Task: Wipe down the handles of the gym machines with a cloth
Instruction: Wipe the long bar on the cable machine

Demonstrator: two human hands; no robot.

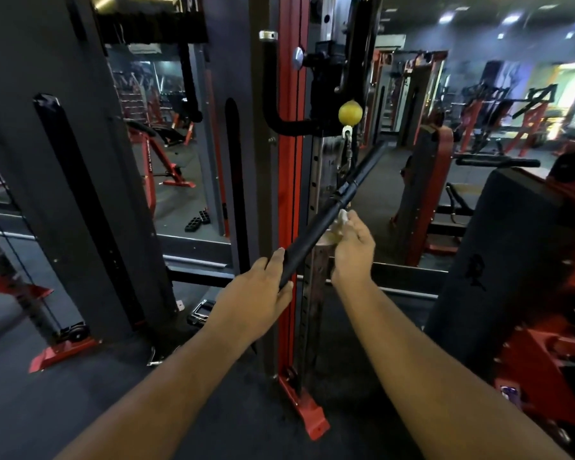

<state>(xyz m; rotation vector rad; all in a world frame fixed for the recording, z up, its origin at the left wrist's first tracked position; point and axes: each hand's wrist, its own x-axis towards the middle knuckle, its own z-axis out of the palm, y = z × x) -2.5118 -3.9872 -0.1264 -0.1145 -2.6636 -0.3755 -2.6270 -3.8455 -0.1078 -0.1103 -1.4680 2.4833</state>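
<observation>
The left hand [263, 290] grips the near end of the bar [316, 234]; the right hand [352, 250] pinches the cloth [341, 220] against the bar's middle (mid-wipe, I judge). Next: slide the cloth along the bar.

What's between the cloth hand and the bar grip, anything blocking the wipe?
Nothing visible. The right hand holds the cloth right beside the black bar, with no object between them. The left hand grips the bar's near end, below the cloth.
</observation>
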